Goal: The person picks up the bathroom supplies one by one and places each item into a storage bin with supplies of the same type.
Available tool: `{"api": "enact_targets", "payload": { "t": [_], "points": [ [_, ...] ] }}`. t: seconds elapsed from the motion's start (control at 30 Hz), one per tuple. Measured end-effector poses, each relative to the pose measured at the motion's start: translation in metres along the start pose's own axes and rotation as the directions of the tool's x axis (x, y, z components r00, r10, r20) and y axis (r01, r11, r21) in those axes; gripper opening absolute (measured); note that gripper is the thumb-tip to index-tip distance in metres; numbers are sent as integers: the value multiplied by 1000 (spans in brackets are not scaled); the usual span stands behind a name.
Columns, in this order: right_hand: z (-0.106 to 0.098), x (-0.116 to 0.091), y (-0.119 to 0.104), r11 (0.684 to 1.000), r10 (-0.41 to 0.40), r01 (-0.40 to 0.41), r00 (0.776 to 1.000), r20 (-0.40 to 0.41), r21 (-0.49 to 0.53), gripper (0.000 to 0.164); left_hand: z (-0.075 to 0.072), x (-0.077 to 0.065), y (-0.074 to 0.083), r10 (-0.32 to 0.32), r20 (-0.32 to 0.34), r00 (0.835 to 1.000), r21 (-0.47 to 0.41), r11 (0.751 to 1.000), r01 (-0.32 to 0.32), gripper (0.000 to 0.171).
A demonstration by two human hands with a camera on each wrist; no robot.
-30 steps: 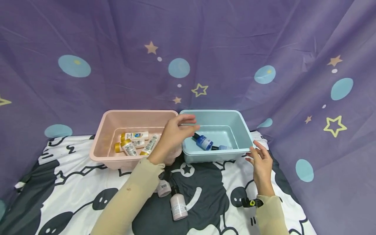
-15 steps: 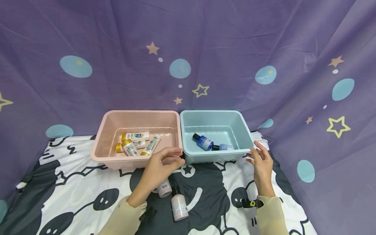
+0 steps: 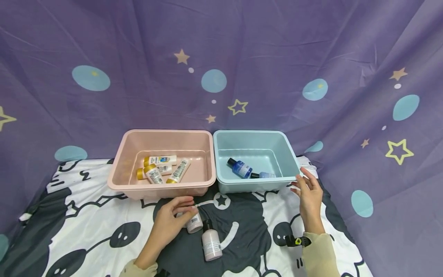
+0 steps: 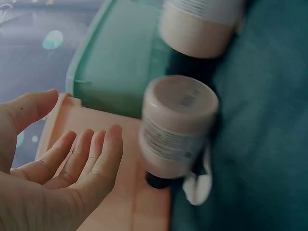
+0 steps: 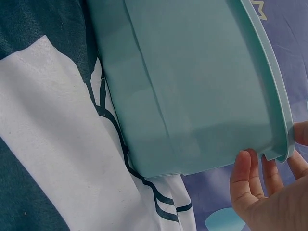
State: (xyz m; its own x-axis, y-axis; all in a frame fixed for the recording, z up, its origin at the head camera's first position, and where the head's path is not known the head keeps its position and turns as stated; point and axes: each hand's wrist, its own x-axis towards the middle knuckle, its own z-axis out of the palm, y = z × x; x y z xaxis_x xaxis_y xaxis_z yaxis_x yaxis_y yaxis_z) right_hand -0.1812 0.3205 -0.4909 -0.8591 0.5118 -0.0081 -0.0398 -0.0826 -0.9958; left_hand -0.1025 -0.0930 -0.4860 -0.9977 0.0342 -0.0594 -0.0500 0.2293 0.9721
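Observation:
My left hand (image 3: 173, 219), its fingers loosely extended and holding nothing, is beside a pale pink bottle (image 3: 194, 224) lying on the patterned cloth, partly covering it in the head view. The left wrist view shows that bottle's rounded base (image 4: 183, 98) to the right of the fingertips. A second pale pink bottle (image 3: 211, 245) with a black cap lies nearer me. At the front right corner of the light blue bin (image 3: 257, 184), my right hand (image 3: 309, 200) holds the rim, thumb on its edge and fingers against the outer side. Inside are a dark blue bottle (image 3: 241, 169) and a paler blue bottle (image 3: 266, 175), both black-capped.
Left of the blue bin, rims nearly meeting, stands a pink bin (image 3: 162, 187) with several white tubes (image 3: 179, 170) with yellow caps. Behind both bins hangs a purple curtain (image 3: 263, 50). A black-and-white cloth (image 3: 90, 215) lies under everything.
My left hand has come back from over the blue bin, down and left past the pink bin's front, to the pale pink bottles. The right hand stays at the blue bin's corner.

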Motion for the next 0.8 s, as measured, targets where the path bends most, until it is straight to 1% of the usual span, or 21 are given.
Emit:
{"api": "enact_targets", "payload": {
  "t": [0.07,0.17,0.3,0.43,0.6,0.7,0.8],
  "points": [
    [0,0,0,1000,2,-2,1000,-1,9,42,0,0,-6,-15,-19,1000,36,999,15,41],
    [0,0,0,1000,8,-8,1000,-2,12,43,1,-1,-14,-35,-46,998,117,992,40,42],
    [-1,0,0,1000,13,-13,1000,3,5,43,0,-1,-24,-72,-69,995,193,978,84,50],
    [-1,0,0,1000,10,-10,1000,3,-9,44,0,0,-34,-116,-64,991,222,967,128,60],
    [-1,-1,0,1000,14,-14,1000,1,-19,44,2,2,-48,-166,-32,986,264,950,168,75],
    [-1,-1,-1,1000,14,-14,1000,3,-14,45,4,4,-51,-177,-30,984,276,944,178,81],
    [-1,-1,-1,1000,12,-12,1000,3,-12,45,5,5,-51,-170,-37,985,273,946,174,81]
  ]
}}
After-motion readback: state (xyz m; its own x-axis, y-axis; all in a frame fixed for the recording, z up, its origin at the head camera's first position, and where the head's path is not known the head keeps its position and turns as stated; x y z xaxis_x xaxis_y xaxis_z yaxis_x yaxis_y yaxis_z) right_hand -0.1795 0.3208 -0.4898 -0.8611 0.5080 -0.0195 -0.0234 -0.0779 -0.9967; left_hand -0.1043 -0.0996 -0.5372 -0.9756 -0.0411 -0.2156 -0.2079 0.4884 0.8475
